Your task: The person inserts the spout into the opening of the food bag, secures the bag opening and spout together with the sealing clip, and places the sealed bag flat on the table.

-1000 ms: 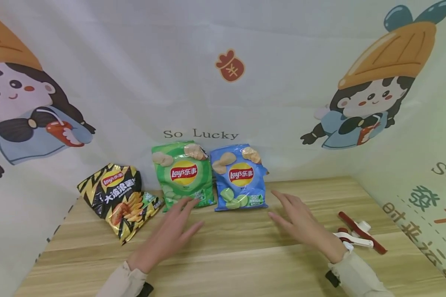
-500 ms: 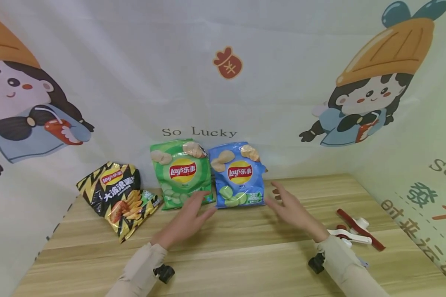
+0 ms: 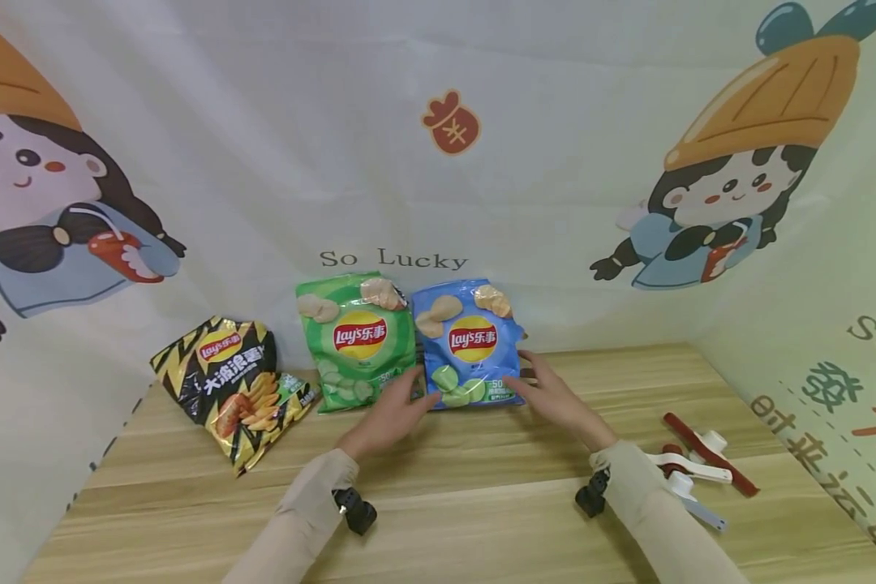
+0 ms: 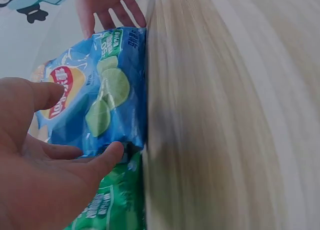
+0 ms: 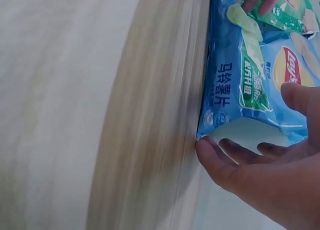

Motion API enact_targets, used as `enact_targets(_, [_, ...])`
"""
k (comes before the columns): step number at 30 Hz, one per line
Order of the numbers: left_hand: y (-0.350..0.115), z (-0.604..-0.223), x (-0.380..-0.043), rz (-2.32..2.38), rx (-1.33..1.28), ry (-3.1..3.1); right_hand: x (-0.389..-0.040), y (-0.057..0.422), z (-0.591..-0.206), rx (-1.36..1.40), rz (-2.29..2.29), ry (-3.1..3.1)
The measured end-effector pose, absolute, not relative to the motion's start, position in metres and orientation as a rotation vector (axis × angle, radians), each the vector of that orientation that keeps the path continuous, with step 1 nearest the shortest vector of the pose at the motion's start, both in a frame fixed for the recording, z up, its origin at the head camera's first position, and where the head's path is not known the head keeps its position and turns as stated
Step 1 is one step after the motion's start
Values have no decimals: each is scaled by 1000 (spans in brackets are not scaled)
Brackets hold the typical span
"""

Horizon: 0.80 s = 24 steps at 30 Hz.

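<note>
Cartoon-printed fabric (image 3: pixel 336 178) hangs behind the wood-grain table (image 3: pixel 467 511) I am watching, and against it leans the blue Lay's chip bag (image 3: pixel 471 345), its lower edge on the tabletop. My left hand (image 3: pixel 392 415) is at that bag's left side and my right hand (image 3: pixel 558 397) at its right, both with fingers loosely spread, neither clenched nor gripping; whether any fingertip touches the foil I cannot tell. As I judge it, handling of the blue bag is only beginning: both hands are in place around it, while a firm hold and any lifting are not yet done. Just left of it stands the green Lay's bag (image 3: pixel 358 341); farther left is a black-and-yellow Lay's bag (image 3: pixel 237 397). Well to its right and nearer me lie what look like sealing clips, one red (image 3: pixel 689 435), one white (image 3: pixel 701 470), one blue-grey (image 3: pixel 704 516). Only my head camera shows those clips and the black-and-yellow bag. My right wrist camera adds a pale gap between the blue bag's edge and my curved fingers; the left one shows my thumb in front of its logo.
</note>
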<state>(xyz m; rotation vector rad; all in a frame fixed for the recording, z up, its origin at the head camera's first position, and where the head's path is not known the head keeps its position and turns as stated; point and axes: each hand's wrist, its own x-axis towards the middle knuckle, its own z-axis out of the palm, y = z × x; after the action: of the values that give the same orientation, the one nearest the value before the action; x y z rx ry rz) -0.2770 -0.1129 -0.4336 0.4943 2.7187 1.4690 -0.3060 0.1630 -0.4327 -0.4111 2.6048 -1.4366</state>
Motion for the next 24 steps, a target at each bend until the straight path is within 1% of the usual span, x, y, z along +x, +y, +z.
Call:
enact_targets(10, [-97,-446,-283,1772,350,2441,-305,155,-433,-465,-1359,2741])
enact_targets(19, [-93,-450,-282,1609,376,2553,-288,147,-424,-340,-1252,2922])
enact_targets(24, [-94,-447,-275,1598,376,2597,-276,142,-418,-341,-1244,2988])
